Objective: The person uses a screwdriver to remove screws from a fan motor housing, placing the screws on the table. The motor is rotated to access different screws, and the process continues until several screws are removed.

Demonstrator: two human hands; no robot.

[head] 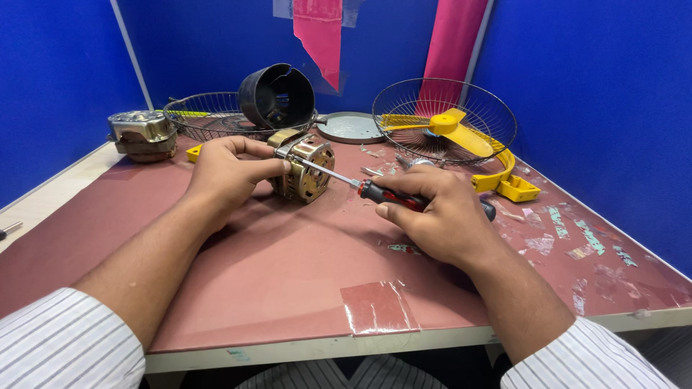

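Screwdriver (382, 193) handle mostly buried in right hand (440, 216), only red/black front & dark butt end showing; tip contact w/ motor (304, 169) too small to tell. Motor's left side hidden behind left hand (227, 173). Metal tool (9, 230) at 9 o'clock cut by pic edge; both sleeves cut at 6 o'clock.

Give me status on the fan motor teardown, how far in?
Done: the fan is in pieces, with the yellow blade lying in one wire guard, the black housing off and a second motor set aside. In hand: left hand grips the motor; right hand drives a screwdriver into its face. Left: the motor casing is unopened.
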